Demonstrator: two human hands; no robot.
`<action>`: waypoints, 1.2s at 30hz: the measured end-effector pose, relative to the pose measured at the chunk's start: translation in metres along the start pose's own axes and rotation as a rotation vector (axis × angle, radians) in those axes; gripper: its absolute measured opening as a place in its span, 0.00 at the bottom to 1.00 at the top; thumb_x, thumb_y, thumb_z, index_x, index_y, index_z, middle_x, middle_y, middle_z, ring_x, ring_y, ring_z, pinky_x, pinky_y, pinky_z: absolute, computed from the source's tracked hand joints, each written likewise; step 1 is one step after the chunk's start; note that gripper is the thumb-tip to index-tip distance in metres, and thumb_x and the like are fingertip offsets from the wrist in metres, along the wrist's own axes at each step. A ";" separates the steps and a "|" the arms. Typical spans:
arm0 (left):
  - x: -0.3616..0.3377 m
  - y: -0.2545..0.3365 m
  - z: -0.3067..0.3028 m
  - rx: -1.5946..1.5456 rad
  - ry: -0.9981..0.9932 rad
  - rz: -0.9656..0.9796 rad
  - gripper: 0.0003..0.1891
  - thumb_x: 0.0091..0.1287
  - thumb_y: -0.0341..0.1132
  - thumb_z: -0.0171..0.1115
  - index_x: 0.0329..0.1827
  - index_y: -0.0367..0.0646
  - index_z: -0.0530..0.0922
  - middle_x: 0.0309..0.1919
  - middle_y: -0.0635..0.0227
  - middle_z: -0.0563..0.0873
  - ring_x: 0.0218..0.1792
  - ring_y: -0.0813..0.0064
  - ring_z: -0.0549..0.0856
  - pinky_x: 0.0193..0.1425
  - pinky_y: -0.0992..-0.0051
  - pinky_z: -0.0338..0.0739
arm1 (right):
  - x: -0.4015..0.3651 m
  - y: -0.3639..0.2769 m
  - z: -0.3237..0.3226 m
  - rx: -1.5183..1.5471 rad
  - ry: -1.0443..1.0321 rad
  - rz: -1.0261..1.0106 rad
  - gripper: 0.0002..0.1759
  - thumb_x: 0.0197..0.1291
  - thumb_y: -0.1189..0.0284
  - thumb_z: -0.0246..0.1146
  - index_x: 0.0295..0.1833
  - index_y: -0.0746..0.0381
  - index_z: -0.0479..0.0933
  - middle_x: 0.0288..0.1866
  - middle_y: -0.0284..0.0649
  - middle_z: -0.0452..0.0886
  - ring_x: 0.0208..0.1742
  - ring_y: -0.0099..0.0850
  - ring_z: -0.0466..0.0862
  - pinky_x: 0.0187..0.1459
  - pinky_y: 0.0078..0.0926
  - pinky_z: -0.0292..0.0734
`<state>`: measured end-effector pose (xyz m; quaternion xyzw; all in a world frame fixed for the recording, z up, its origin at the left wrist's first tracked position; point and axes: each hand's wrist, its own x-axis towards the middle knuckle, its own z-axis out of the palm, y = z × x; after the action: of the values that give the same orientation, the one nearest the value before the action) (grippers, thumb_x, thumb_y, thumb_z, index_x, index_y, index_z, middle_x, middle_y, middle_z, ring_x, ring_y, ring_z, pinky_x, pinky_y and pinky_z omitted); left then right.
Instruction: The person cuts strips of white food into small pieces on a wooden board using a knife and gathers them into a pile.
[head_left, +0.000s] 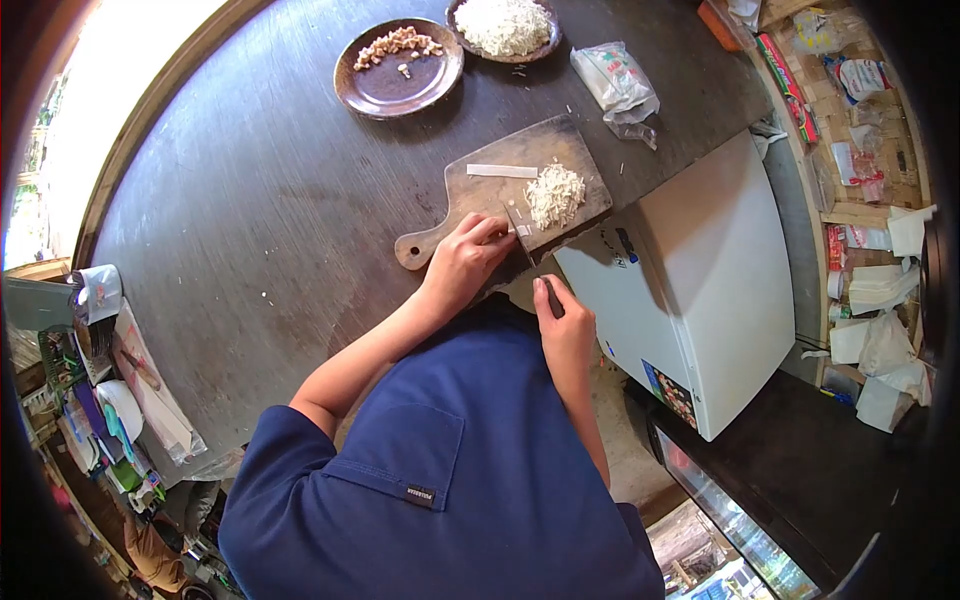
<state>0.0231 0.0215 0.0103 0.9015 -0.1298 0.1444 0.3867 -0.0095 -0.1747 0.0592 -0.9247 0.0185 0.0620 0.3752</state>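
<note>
My right hand [567, 325] grips the dark handle of a kitchen knife [522, 238], whose blade lies across the front edge of the wooden cutting board [470, 203]. My left hand [468, 258] rests on the board with fingers curled beside the blade, pressing on a pale strip of food that they mostly hide. Small cut bits [524, 231] lie just right of the blade. A heap of white chopped shreds [555, 196] sits on the board's right side. Behind the knife lies a whole white strip [502, 171].
A brown plate [400, 95] with small brown diced pieces stands at the back, alongside a bowl [552, 45] of white shreds. A plastic bag [615, 85] lies to their right. The white fridge [700, 290] stands right of the dark table [250, 200]; stationery crowds the left.
</note>
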 end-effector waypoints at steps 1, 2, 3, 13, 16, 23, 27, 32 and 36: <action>0.000 0.000 0.000 0.017 0.016 0.010 0.11 0.63 0.27 0.75 0.49 0.40 0.92 0.50 0.67 0.90 0.50 0.64 0.88 0.54 0.65 0.87 | 0.003 0.000 0.004 0.009 0.020 -0.025 0.17 0.77 0.58 0.69 0.55 0.61 0.89 0.45 0.50 0.93 0.45 0.53 0.92 0.45 0.45 0.86; 0.000 0.000 0.000 0.037 0.031 0.022 0.11 0.63 0.26 0.75 0.49 0.40 0.92 0.50 0.66 0.90 0.50 0.64 0.88 0.54 0.65 0.87 | 0.006 -0.001 0.007 0.021 0.041 -0.052 0.17 0.77 0.58 0.69 0.55 0.61 0.89 0.45 0.50 0.93 0.45 0.53 0.92 0.44 0.45 0.86; -0.002 0.000 0.000 0.037 0.028 0.020 0.11 0.63 0.26 0.75 0.49 0.40 0.92 0.50 0.66 0.90 0.50 0.64 0.88 0.54 0.65 0.87 | 0.010 -0.002 0.008 0.022 0.039 -0.049 0.17 0.77 0.58 0.69 0.55 0.61 0.89 0.45 0.50 0.93 0.45 0.53 0.92 0.44 0.45 0.86; -0.003 0.003 0.003 0.036 0.050 -0.001 0.13 0.63 0.27 0.76 0.51 0.41 0.92 0.52 0.66 0.90 0.51 0.62 0.88 0.56 0.66 0.87 | 0.003 -0.003 0.003 -0.025 0.021 -0.045 0.15 0.77 0.60 0.69 0.54 0.61 0.89 0.45 0.50 0.93 0.45 0.54 0.92 0.45 0.46 0.86; -0.004 0.006 0.000 0.023 0.056 -0.037 0.12 0.64 0.26 0.75 0.51 0.41 0.91 0.50 0.66 0.89 0.52 0.63 0.87 0.56 0.66 0.87 | 0.013 -0.008 0.005 0.017 0.005 -0.053 0.16 0.77 0.60 0.69 0.55 0.61 0.89 0.46 0.51 0.93 0.45 0.54 0.92 0.45 0.46 0.86; -0.004 0.002 0.001 0.015 0.035 -0.004 0.11 0.64 0.26 0.74 0.49 0.40 0.91 0.48 0.66 0.88 0.50 0.63 0.87 0.54 0.65 0.86 | 0.004 -0.003 0.002 0.024 -0.002 -0.035 0.18 0.77 0.59 0.69 0.56 0.62 0.89 0.45 0.53 0.92 0.46 0.55 0.92 0.45 0.46 0.86; -0.003 0.002 0.002 0.007 0.055 -0.003 0.11 0.64 0.26 0.74 0.49 0.40 0.91 0.48 0.65 0.88 0.50 0.62 0.87 0.54 0.65 0.86 | 0.014 -0.005 0.010 0.005 0.018 -0.072 0.18 0.76 0.58 0.69 0.55 0.62 0.89 0.45 0.53 0.92 0.45 0.55 0.92 0.45 0.46 0.86; -0.003 -0.002 -0.003 -0.024 0.036 -0.007 0.11 0.64 0.25 0.74 0.49 0.39 0.91 0.49 0.64 0.89 0.50 0.61 0.87 0.55 0.64 0.86 | 0.004 -0.004 0.007 -0.020 0.014 -0.048 0.18 0.77 0.58 0.68 0.56 0.62 0.89 0.45 0.53 0.92 0.45 0.55 0.92 0.45 0.46 0.86; -0.005 0.002 -0.001 -0.026 0.050 -0.022 0.11 0.65 0.25 0.74 0.50 0.38 0.91 0.50 0.64 0.89 0.51 0.60 0.87 0.55 0.63 0.86 | 0.005 -0.001 0.009 0.049 0.002 0.001 0.18 0.77 0.57 0.68 0.55 0.61 0.90 0.45 0.52 0.92 0.46 0.56 0.92 0.45 0.46 0.85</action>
<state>0.0181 0.0215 0.0102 0.8939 -0.1123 0.1608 0.4032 -0.0055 -0.1682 0.0529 -0.9153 0.0208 0.0607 0.3977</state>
